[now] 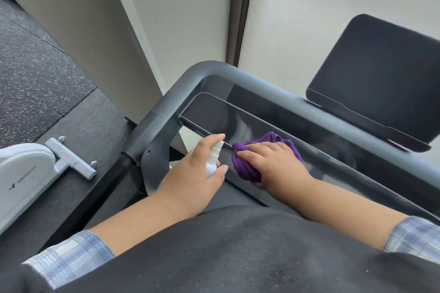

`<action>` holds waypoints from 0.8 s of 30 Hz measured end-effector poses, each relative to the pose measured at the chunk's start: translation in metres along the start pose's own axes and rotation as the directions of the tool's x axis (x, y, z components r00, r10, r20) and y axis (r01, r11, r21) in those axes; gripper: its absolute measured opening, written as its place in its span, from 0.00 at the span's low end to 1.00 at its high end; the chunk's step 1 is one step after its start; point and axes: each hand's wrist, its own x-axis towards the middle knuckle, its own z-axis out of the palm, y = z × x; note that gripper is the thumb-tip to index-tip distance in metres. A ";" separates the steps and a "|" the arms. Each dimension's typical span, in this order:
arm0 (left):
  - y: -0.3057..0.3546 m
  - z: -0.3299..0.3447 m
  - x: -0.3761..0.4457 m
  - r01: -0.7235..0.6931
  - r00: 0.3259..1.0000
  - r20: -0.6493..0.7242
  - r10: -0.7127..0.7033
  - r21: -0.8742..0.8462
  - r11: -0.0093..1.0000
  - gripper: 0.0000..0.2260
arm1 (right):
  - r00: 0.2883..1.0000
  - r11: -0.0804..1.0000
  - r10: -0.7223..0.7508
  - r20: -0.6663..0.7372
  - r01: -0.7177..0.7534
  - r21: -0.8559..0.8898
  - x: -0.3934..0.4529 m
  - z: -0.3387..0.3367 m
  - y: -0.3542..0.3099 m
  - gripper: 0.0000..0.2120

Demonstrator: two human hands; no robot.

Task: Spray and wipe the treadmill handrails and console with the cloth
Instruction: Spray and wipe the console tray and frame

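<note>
Head view — right hand (271, 164) presses cloth (247, 169).

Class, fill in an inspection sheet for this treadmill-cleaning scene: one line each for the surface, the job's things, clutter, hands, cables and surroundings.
Surface: dark glossy console panel inside the grey handrail frame; a black screen stands tilted behind it.
Job's things: purple cloth bunched on the panel; small white spray bottle, nozzle towards the panel.
Clutter: nothing seen on the panel.
Hands: left hand holds the spray bottle, forefinger on its top; right hand presses the cloth onto the panel.
Cables: nothing seen.
Surroundings: white machine on speckled dark floor at left; pale wall behind.
</note>
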 end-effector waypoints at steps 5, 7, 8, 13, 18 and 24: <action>0.000 0.003 0.000 0.012 1.000 -0.025 -0.012 0.002 1.000 0.27 | 0.998 0.996 0.062 -0.023 -0.061 0.061 -0.016 -0.008 0.011 0.27; -0.001 0.003 0.001 0.024 0.999 -0.022 -0.024 -0.003 1.000 0.26 | 0.993 0.988 0.118 0.003 -0.118 0.102 -0.014 -0.011 0.013 0.31; -0.002 0.002 0.001 0.031 0.999 -0.019 -0.031 -0.004 1.000 0.26 | 0.989 0.981 0.148 0.012 -0.149 0.127 -0.012 -0.013 0.012 0.31; -0.010 -0.009 -0.002 0.057 0.998 -0.019 -0.058 -0.012 0.998 0.25 | 0.948 0.900 0.313 0.053 -0.314 0.303 -0.008 -0.022 0.001 0.26; -0.025 -0.021 -0.007 0.068 0.998 -0.003 -0.068 -0.018 0.998 0.26 | 0.899 0.691 0.399 0.182 -0.425 0.584 0.007 -0.031 -0.012 0.23; -0.043 -0.045 -0.017 0.085 0.993 -0.079 -0.088 -0.034 0.996 0.27 | 0.914 0.627 0.388 0.123 -0.359 0.692 0.060 -0.038 -0.037 0.22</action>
